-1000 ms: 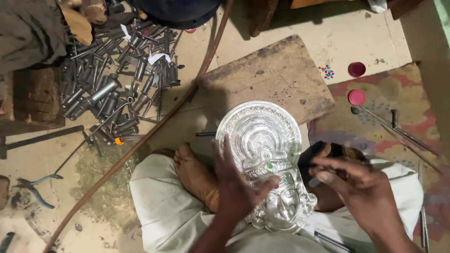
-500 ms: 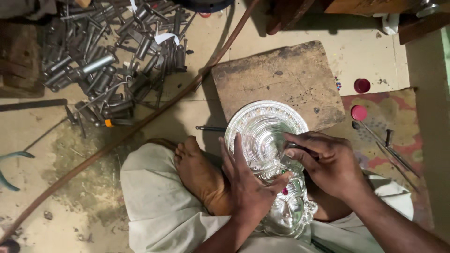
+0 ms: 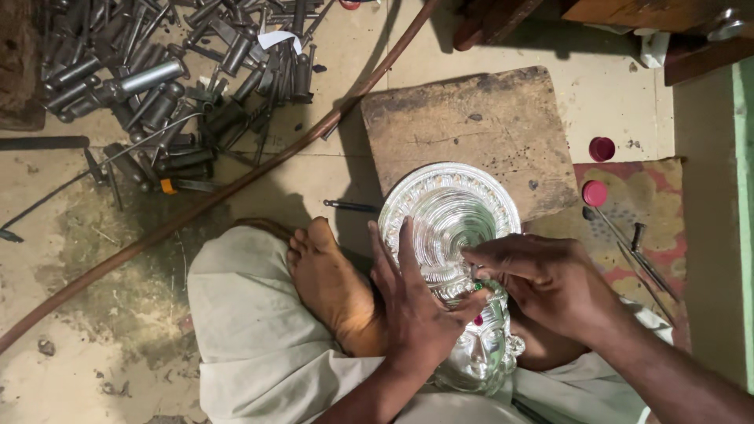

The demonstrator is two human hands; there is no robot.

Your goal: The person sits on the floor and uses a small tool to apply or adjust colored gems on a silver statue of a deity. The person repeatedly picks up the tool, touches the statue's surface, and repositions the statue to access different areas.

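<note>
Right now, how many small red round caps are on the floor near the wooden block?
2. One red cap lies on the bare floor right of the wooden block; the other red cap sits just below it, at the patterned mat's edge. Others may be hidden.

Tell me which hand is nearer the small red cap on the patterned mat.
Right. The right hand works at the silver mask, just below-left of the red cap; the left hand lies farther left, on the mask's other side.
</note>
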